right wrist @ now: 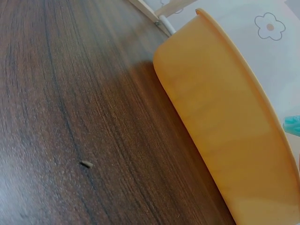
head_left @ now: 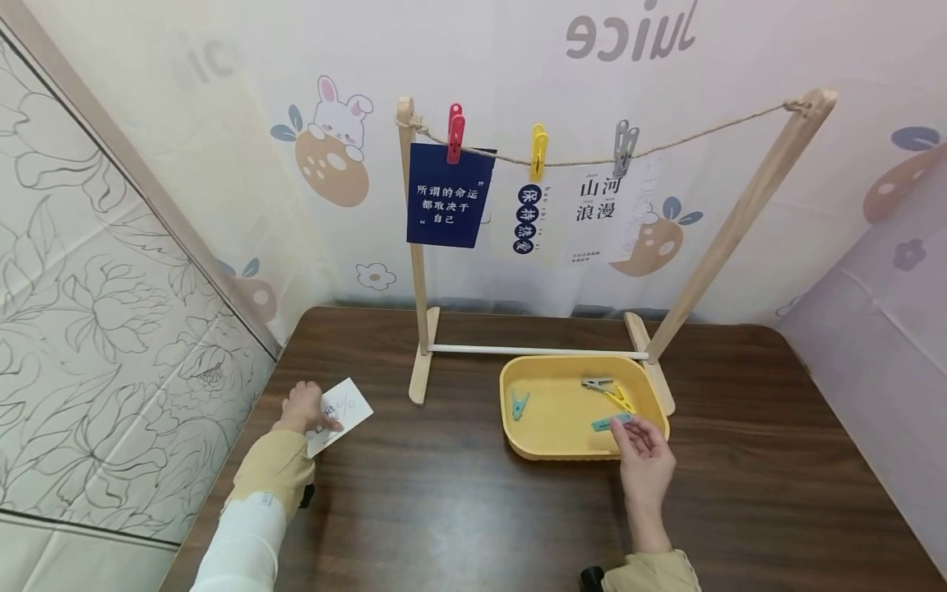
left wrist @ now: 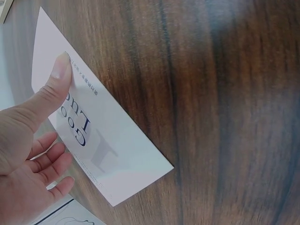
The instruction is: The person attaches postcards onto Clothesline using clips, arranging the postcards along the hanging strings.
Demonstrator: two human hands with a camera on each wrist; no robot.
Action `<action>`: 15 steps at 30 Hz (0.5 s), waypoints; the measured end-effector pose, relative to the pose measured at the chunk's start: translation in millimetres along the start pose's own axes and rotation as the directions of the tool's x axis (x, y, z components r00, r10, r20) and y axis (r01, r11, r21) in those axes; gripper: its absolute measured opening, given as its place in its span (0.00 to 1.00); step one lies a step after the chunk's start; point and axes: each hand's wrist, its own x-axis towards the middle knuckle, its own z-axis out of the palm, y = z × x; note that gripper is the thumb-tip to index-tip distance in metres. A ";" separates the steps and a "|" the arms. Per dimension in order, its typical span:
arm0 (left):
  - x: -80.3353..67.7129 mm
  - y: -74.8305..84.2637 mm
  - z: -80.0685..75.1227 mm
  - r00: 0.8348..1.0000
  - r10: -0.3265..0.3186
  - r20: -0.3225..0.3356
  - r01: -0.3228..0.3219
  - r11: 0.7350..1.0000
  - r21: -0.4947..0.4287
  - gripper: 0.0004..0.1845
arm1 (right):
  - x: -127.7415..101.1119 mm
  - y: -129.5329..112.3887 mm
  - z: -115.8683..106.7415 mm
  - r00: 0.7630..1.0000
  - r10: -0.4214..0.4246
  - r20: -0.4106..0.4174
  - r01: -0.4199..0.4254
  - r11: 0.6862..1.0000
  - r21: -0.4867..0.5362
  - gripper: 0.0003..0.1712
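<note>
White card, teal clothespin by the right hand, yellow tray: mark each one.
White card (left wrist: 117, 145), left wrist view, its printed face.
Teal clothespin (head_left: 608, 423), head view, mid-body.
Yellow tray (head_left: 551, 449), head view, near rim.

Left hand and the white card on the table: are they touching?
Touching. The left wrist view shows the left hand with its thumb pressed on top of the white card, its other fingers at the card's edge. The head view agrees.

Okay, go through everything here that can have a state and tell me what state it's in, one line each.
Left hand: holds the white card on the table, thumb on top.
Right hand: pinches a teal clip at the yellow tray.
Red clip, yellow clip, grey clip: clamped on the string, each holding a card.
</note>
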 end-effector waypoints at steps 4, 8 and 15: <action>2.4 -1.5 -0.5 1.000 -0.006 0.009 0.006 1.000 -0.007 0.45 | 0.1 -0.2 -0.1 1.000 0.016 0.004 -0.016 1.000 0.003 0.17; 2.6 -2.6 -1.5 1.000 -0.007 0.012 0.007 1.000 -0.006 0.44 | -0.2 -0.6 -0.1 1.000 0.028 0.002 -0.028 0.999 -0.018 0.17; 2.1 -7.5 -4.0 1.000 -0.010 -0.007 0.010 1.000 -0.004 0.42 | -0.5 0.5 -0.4 1.000 0.024 0.003 -0.024 0.999 -0.022 0.18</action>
